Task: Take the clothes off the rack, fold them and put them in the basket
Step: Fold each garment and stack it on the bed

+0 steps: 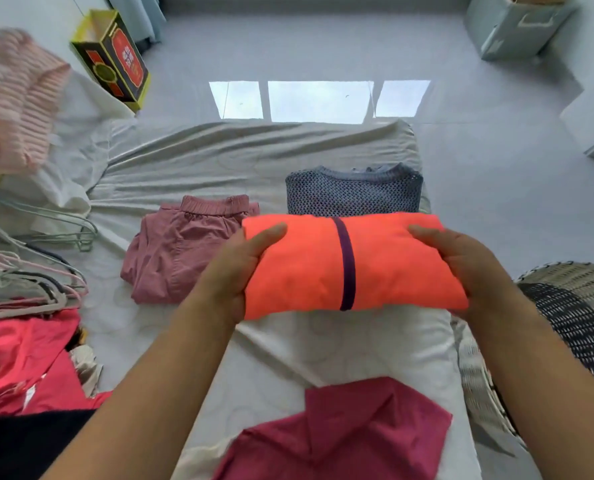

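Both hands grip a folded bright orange garment with a dark purple stripe (pixel 354 265) and hold it above the bed. The left hand (pixel 234 271) clasps its left end, thumb curled over the top and the remaining fingers hidden beneath the cloth. The right hand (pixel 461 263) clasps the right end the same way, thumb on top, fingers tucked under.

The bed is covered by a rumpled white sheet (pixel 219 154). Just beyond the orange bundle lies a folded grey-blue knitted sweater (pixel 354 194), partly overlapped by it in view. To its left rests a folded dusty-pink pair of shorts with an elastic waistband (pixel 181 251). A dark magenta cloth (pixel 344 434) lies near the front edge of the bed, between the forearms.

A round woven wicker basket (pixel 572 313) stands at the right side of the bed, just beside the right wrist, its rim pale and its inside dark. On the left are a heap of thin clothes hangers (pixel 28 271), a red garment (pixel 25 362) and a pink ribbed knit (pixel 11 105). Beyond the bed the pale glossy floor (pixel 323 53) reflects a window; a black-and-yellow carton (pixel 115 60) stands on it at the left, and a pale box (pixel 517 26) at the far right.
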A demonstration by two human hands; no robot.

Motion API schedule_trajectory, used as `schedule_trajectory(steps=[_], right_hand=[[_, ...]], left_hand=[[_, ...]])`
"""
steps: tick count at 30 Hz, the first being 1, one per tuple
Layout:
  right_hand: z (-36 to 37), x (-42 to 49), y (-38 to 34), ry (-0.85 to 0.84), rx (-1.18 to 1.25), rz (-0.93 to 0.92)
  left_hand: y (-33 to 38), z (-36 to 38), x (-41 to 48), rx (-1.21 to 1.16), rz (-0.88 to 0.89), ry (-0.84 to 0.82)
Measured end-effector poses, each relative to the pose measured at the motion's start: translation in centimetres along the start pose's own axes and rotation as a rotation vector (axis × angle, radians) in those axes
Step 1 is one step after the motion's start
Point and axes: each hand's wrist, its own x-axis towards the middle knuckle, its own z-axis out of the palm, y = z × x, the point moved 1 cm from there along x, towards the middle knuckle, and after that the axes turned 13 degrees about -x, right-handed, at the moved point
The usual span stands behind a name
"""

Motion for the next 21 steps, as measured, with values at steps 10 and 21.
schedule_trajectory(steps=[10, 21], right_hand=[[-3.4, 10.5, 3.2, 0.101, -0.226, 0.081], [-2.9, 12.5, 9.9, 0.362, -0.39, 0.093]], left_hand=[[-3.5, 0.2, 10.6, 0.152, 0.066, 0.078], [-10.1, -3.6, 12.2, 0.284, 0.099, 0.061]])
